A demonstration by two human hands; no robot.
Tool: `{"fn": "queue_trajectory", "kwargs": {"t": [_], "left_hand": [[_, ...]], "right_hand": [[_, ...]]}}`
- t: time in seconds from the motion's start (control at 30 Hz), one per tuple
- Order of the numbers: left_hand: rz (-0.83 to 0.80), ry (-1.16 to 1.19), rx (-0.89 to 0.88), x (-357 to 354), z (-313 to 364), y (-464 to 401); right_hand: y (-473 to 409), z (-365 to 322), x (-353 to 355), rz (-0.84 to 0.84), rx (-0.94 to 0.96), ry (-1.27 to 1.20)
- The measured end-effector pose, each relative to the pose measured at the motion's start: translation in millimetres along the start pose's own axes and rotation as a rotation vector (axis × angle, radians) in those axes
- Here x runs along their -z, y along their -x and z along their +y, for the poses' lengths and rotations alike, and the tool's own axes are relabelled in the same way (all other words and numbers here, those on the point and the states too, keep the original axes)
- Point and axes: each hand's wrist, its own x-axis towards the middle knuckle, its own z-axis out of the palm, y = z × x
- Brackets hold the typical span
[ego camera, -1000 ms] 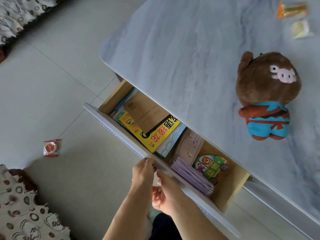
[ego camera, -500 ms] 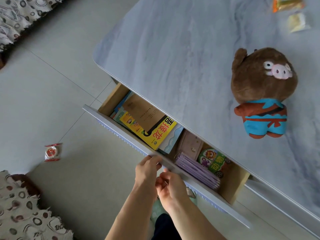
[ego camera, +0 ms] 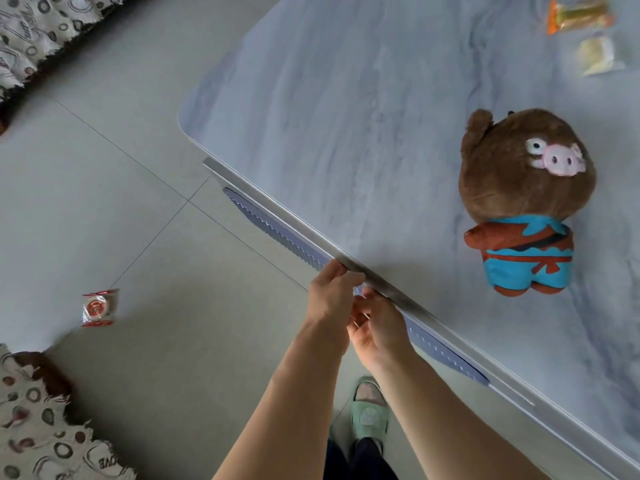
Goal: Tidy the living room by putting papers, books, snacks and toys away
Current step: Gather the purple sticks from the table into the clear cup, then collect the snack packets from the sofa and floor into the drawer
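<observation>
Now the drawer (ego camera: 277, 230) under the near edge of the bench (ego camera: 346, 98) sits pushed in, only its grey ribbed front showing below the lip, so nothing of its contents can be seen. The step in hand looks like finishing that closing. Both hands meet at the top rail of the drawer front: the left hand (ego camera: 332, 292) has its fingers curled over the rail, gripping it, and the right hand (ego camera: 377, 323) is pressed in close beside it, fingers bent toward the front; whether they clasp the rail or merely rest against it I cannot tell.

As I judge it, papers and books are done with and toys and snacks remain. The biggest item is the plush pig (ego camera: 526, 199) lying on the bench to the right, well apart from the hands; the next move calls for letting go of the drawer and reaching across for it. It is soft and bulky, an easy one-handed grab.

Smaller things follow: two snack packets at the far right, an orange-ended packet (ego camera: 578, 13) and just nearer it a pale packet (ego camera: 601, 57). On the floor (ego camera: 104, 202) to the left lies a red-and-white wrapped snack (ego camera: 99, 307), which means stooping. Patterned throws (ego camera: 41, 420) edge the left side. Nothing blocks the reach; a green slipper (ego camera: 369, 407) stands below the arms.
</observation>
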Motion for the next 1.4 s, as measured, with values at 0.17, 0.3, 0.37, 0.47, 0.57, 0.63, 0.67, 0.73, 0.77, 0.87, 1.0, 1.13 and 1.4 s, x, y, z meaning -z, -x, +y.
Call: {"fn": "queue_trajectory", "kwargs": {"t": [0.17,0.3,0.37,0.47,0.57,0.63,0.67,0.73,0.77,0.87,1.0,1.13,1.4], "left_hand": [[0.034,-0.03,0.025,-3,0,1],[0.017,-0.022,0.059,1,8,6],[0.002,0.017,0.087,3,14,9],[0.018,0.082,0.107,9,25,18],[0.039,0.174,0.1,18,37,35],[0.053,0.255,0.091,26,48,52],[0.068,0.307,0.073,31,53,60],[0.092,0.422,0.042,40,66,82],[0.095,0.467,0.032,44,72,91],[0.087,0.536,-0.017,56,92,129],[0.043,0.588,-0.083,69,118,177],[0.018,0.62,-0.183,85,147,228],[-0.046,0.659,-0.314,111,200,305]], "right_hand": [[9,-9,0,0.014,-0.035,0.042],[19,-13,-7,0.08,-0.053,0.097],[25,-17,-15,0.089,-0.046,0.137],[34,-23,-28,0.099,-0.031,0.207],[52,-28,-41,0.095,-0.014,0.247],[73,-30,-49,0.074,0.013,0.263],[84,-32,-53,0.06,0.03,0.27],[111,-36,-62,0.023,0.061,0.275],[124,-38,-67,0.005,0.073,0.268],[167,-40,-86,-0.049,0.119,0.265],[218,-42,-109,-0.113,0.165,0.268],[275,-45,-132,-0.189,0.229,0.304],[358,-60,-168,-0.288,0.352,0.353]]}}
